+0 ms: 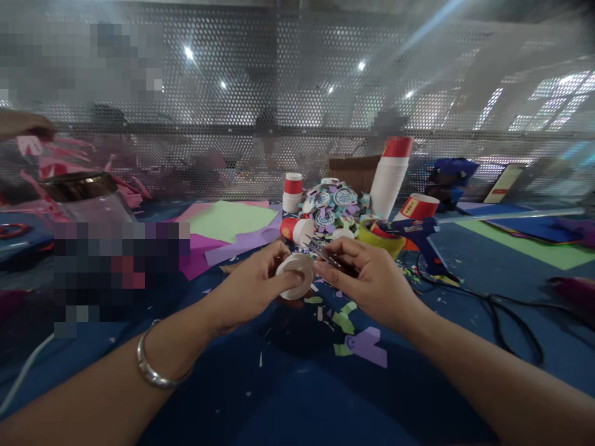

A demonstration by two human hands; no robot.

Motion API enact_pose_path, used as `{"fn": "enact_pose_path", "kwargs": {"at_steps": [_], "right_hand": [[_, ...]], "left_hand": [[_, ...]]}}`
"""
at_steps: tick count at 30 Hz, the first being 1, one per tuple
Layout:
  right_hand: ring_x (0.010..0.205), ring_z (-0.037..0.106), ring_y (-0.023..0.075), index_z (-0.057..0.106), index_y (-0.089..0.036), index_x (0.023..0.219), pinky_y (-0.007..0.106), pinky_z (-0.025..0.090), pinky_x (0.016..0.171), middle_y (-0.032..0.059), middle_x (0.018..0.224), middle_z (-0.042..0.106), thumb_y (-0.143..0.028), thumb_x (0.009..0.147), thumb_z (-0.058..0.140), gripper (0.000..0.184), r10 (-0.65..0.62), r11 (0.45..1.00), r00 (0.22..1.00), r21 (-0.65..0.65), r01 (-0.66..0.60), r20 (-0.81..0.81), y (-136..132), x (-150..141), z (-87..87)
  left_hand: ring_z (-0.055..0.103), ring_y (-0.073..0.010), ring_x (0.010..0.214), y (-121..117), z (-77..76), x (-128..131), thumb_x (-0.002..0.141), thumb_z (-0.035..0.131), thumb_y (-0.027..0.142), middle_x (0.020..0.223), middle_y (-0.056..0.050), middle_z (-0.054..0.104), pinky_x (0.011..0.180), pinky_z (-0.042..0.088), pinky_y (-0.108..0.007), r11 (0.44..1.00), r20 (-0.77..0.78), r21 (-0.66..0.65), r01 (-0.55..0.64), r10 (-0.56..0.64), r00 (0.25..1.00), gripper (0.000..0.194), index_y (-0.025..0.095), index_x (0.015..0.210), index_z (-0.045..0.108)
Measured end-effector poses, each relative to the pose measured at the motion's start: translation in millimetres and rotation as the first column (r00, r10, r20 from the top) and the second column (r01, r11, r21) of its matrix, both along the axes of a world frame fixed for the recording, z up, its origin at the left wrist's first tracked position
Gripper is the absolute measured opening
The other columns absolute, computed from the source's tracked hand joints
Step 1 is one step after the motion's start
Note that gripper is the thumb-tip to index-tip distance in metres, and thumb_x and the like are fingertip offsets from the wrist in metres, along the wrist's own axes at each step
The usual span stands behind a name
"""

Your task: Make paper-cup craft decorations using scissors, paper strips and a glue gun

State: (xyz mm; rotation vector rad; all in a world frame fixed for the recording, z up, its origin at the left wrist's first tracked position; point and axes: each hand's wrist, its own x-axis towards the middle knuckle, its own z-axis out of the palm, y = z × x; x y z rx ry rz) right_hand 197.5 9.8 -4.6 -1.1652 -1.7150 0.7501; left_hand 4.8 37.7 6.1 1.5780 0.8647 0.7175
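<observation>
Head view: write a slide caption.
Left hand holding a white round piece, right hand a pointed metal tool, above a blue table.

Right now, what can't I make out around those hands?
Head view:
White piece: partly hidden by the left fingers.
Metal tool: rear end covered by the right hand.
Black cable: cut off by the right edge.
Patterned discs: fine details too small.

1. Wearer's hands: two, left hand (253, 280) and right hand (372, 277).
2. Other person's hand (25, 125): one, blurred.
3. White ring (304, 271): one.
4. Scissors (334, 257): one pair, in hand.
5. Cup stacks: two, short stack (292, 201), tall stack (389, 186).
6. Glue gun (426, 244): one.
7. Jar (95, 201): one.
8. Bracelet (147, 364): one.
9. Smiley cutout (368, 348): one.
10. Gridded discs (344, 197): three at least, overlapping.
11. Paper scraps (344, 321): many, uncountable.
</observation>
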Motion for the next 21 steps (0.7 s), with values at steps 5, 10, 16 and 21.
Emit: {"fn": "enact_pose_path", "kwargs": {"at_steps": [5, 10, 16, 21], "right_hand": [[0.063, 0.058, 0.0153, 0.061, -0.021, 0.089, 0.027, 0.043, 0.057, 0.0008, 0.072, 0.065, -0.031, 0.083, 0.064, 0.012, -0.050, 0.995, 0.992, 0.094, 0.040, 0.115, -6.4, -3.5, -2.2], [0.059, 0.051, 0.0126, 0.062, -0.019, 0.085, 0.025, 0.040, 0.057, -0.0020, 0.066, 0.060, -0.022, 0.081, 0.061, 0.004, -0.046, 0.991, 0.988, 0.127, 0.028, 0.145, -8.9, -6.1, -1.9], [0.056, 0.046, 0.0113, 0.062, -0.019, 0.084, 0.023, 0.037, 0.052, -0.0025, 0.064, 0.057, -0.020, 0.079, 0.062, 0.005, -0.056, 0.989, 0.994, 0.143, 0.043, 0.091, -10.8, -3.9, 1.6], [0.054, 0.043, 0.0100, 0.062, -0.018, 0.081, 0.022, 0.034, 0.049, -0.0037, 0.060, 0.052, -0.019, 0.078, 0.061, 0.002, -0.075, 0.985, 0.995, 0.159, 0.062, 0.072, -11.4, -3.2, 3.6]], "left_hand": [[0.057, -0.0132, 0.072, -3.1, -0.9, 2.3, 0.083, 0.065, 0.034, 0.082, 0.000, 0.058, 0.067, 0.054, -0.029, 0.998, 0.024, -0.012, 0.056, -0.056, 0.998, 0.022, 0.019, 0.094, 0.053], [0.052, -0.0112, 0.071, -7.4, -0.2, 1.8, 0.080, 0.073, 0.035, 0.080, 0.002, 0.053, 0.061, 0.053, -0.023, 0.987, 0.062, -0.039, 0.155, -0.152, 0.986, 0.031, 0.020, 0.101, 0.056], [0.053, -0.0140, 0.077, -6.3, 0.9, -3.4, 0.088, 0.061, 0.048, 0.085, -0.001, 0.055, 0.060, 0.055, -0.024, 0.968, 0.197, -0.117, 0.221, -0.195, 0.961, 0.027, 0.021, 0.094, 0.062], [0.055, -0.0133, 0.075, -2.7, 1.7, -5.1, 0.089, 0.063, 0.042, 0.086, -0.002, 0.059, 0.061, 0.054, -0.024, 0.957, 0.227, -0.218, 0.191, -0.141, 0.964, 0.022, 0.020, 0.093, 0.064]]}}
